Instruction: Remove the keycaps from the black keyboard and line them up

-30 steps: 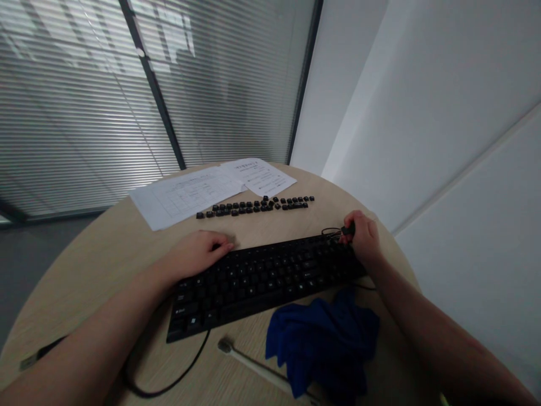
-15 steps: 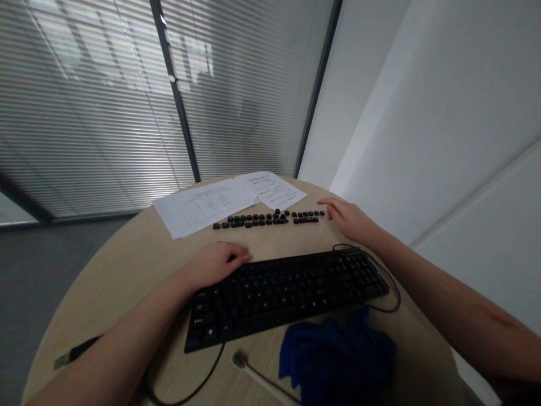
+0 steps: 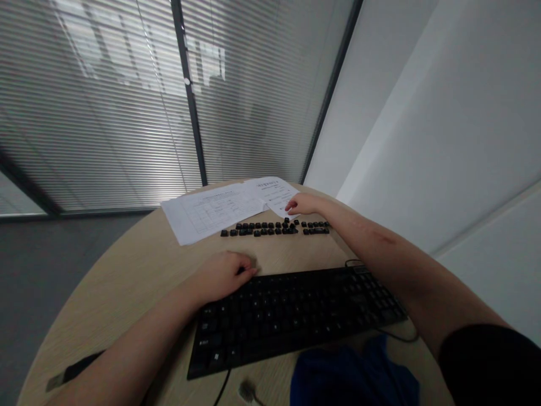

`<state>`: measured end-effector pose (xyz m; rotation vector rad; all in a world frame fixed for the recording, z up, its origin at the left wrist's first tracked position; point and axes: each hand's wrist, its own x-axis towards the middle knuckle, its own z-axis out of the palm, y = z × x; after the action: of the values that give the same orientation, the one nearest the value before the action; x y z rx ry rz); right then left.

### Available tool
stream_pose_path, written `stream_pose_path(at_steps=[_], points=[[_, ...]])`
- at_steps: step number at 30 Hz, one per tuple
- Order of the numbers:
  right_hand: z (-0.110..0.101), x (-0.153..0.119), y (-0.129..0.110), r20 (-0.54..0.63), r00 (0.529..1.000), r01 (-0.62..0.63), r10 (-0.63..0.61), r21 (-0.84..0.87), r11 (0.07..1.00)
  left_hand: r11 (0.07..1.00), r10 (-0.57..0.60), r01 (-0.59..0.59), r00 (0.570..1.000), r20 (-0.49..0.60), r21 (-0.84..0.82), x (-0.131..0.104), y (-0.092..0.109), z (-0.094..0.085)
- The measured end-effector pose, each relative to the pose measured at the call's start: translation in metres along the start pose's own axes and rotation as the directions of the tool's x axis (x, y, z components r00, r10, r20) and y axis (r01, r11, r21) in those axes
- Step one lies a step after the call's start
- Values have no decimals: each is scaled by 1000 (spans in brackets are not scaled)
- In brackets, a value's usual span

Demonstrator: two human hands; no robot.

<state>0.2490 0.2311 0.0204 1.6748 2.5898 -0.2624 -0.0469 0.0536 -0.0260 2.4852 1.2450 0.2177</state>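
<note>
Keyboard: in the head view, the black keyboard (image 3: 296, 310) lies flat across the middle of the counter (image 3: 127, 282), slightly askew, probably within easy reach of both arms.
Left hand: the left hand (image 3: 226, 273) rests at the keyboard's far left corner, fingers curled and thumb close to them; this likely steadies the board. Whether the fingertips meet or grip its rim cannot be told.
Right hand: the right hand (image 3: 304, 203) is over the near part of a printed sheet (image 3: 276, 194), just beyond the loose keycaps (image 3: 257, 233). Its fingers are bent; whether they pinch anything is too small to tell. The forearm passes over the keyboard's far right corner, as the reach seems to require.
Keycaps: they sit in two rough rows between keyboard and papers, a few bunched near the right hand; the rows probably make single caps easier to pick out.
Papers: the wider sheet (image 3: 203, 211) and the printed one lie toward the far edge, seemingly out of the work's way.
Cloth: the blue cloth (image 3: 355, 378) is bunched just beside the keyboard's near side.
Brush: its bristled head (image 3: 247, 390) shows left of the cloth, perhaps put there to be handy.
Plug: the USB plug (image 3: 57, 382) lies near the left edge, beside the left forearm.
</note>
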Motion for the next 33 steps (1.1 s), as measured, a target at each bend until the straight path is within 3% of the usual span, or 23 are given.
stream_pose_path(at_steps=[10,23,33], points=[[17,11,2,73,997,-4,3,15,1000,1000,22,-22,1000,-10,-15,1,-3,3],[21,3,6,4,999,-48,48,0,999,1000,0,0,1000,5,-7,1,-1,2],[22,0,12,-35,995,100,-98,63,993,1000,-2,2,1000,4,-9,0,0,1]])
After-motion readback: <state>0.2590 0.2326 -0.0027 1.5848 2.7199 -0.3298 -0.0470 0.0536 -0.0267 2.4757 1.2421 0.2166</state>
